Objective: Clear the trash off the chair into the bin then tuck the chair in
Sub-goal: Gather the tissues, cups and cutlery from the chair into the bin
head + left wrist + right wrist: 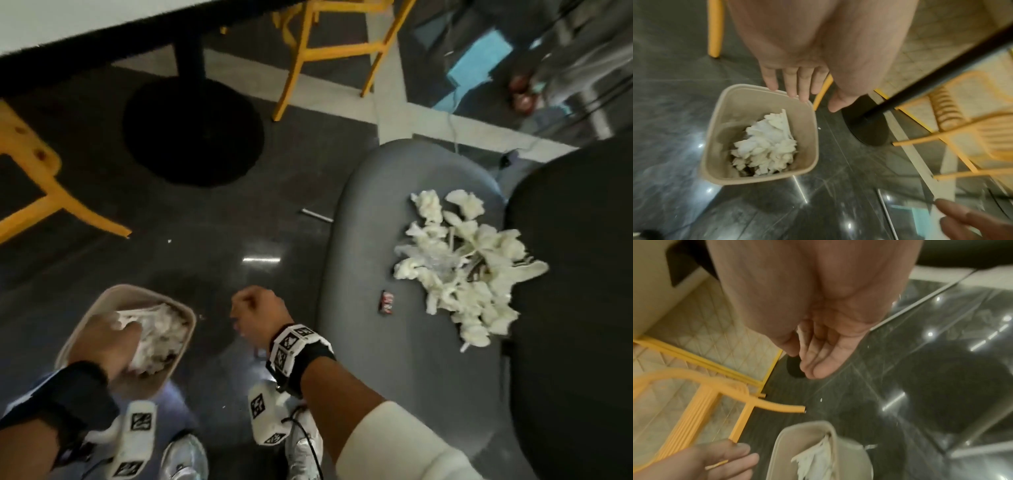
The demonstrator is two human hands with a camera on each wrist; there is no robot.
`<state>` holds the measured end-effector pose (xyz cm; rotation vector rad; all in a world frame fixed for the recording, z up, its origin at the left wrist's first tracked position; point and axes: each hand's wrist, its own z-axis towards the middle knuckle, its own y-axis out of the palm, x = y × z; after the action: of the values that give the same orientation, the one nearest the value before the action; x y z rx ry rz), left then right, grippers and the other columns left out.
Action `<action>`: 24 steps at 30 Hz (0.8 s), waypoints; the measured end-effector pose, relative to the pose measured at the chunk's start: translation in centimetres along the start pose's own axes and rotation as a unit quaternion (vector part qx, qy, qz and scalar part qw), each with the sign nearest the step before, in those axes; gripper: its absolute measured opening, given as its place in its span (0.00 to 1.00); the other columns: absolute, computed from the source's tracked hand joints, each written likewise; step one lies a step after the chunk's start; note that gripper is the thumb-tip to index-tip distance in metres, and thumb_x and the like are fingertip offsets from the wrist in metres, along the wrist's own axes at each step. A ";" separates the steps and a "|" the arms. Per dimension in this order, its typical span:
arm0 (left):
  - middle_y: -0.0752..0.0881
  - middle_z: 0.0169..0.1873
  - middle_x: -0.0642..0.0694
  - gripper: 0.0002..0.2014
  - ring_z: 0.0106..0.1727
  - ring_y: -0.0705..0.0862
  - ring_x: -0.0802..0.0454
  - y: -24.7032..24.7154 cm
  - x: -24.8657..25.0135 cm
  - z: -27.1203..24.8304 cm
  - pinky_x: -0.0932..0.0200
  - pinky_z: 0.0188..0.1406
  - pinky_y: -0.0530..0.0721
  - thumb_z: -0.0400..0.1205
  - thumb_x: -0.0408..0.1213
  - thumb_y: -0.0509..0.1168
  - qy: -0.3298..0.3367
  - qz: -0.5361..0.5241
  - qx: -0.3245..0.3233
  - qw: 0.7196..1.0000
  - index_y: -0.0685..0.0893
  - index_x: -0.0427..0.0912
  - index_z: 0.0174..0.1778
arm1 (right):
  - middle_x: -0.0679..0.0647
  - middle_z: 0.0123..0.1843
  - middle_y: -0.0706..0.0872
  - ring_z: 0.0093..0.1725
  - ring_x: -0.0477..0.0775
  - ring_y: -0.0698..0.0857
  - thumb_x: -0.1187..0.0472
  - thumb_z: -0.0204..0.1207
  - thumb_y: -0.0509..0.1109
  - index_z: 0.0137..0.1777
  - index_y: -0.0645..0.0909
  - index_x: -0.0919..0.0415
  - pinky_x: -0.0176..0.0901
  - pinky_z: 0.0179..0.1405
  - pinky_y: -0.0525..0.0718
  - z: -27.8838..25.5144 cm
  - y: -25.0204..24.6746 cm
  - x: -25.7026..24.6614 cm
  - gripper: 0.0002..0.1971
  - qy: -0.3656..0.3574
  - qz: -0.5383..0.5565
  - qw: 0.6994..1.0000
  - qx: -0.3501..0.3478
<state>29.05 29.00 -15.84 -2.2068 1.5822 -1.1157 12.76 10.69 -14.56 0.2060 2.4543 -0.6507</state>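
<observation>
The left hand (797, 78) is held with straight, empty fingers over the beige bin (715, 133) of white scraps, the right hand (255, 315) is curled, and more trash (469, 267) is left on the grey chair (370, 212).

We see the bin (185, 320) on the floor (212, 246) at lower left, with crumpled paper (764, 144) inside it. Our left hand (102, 342) is over the bin's opening, our right hand (255, 317) between the bin and the chair (359, 260). On the chair's seat, to the right, lies a heap of trash (462, 267), with a small wrapper (386, 301) just left of it. A table (68, 24) stands beyond, its base (193, 130) behind the bin.
</observation>
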 end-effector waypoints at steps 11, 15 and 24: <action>0.86 0.46 0.42 0.14 0.54 0.87 0.38 15.1 23.1 -8.7 0.44 0.63 0.82 0.77 0.29 0.68 0.227 -0.009 -0.039 0.973 0.80 0.40 0.58 | 0.59 0.64 0.79 0.65 0.62 0.78 0.59 0.76 0.69 0.63 0.82 0.58 0.54 0.69 0.77 -9.2 -27.2 11.5 0.15 -0.003 -0.045 0.908 0.416; 0.88 0.52 0.41 0.14 0.56 0.86 0.39 20.6 29.7 -12.3 0.45 0.64 0.81 0.77 0.28 0.66 0.324 0.045 -0.026 0.945 0.83 0.41 0.58 | 0.60 0.75 0.72 0.73 0.66 0.72 0.55 0.74 0.71 0.70 0.76 0.58 0.59 0.73 0.72 -10.7 -31.7 17.3 0.24 0.134 -0.044 0.868 0.477; 0.82 0.58 0.48 0.13 0.62 0.77 0.45 31.1 37.2 -20.6 0.49 0.66 0.70 0.77 0.37 0.64 0.546 0.159 -0.037 0.822 0.82 0.48 0.58 | 0.53 0.62 0.89 0.65 0.62 0.84 0.35 0.77 0.57 0.61 0.81 0.51 0.60 0.72 0.75 -11.9 -33.1 22.5 0.25 0.185 0.010 0.929 0.319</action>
<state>-2.20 -11.12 -2.06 -1.1603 2.2346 -2.4238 -21.00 -12.18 -5.74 0.6583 2.4880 -1.5072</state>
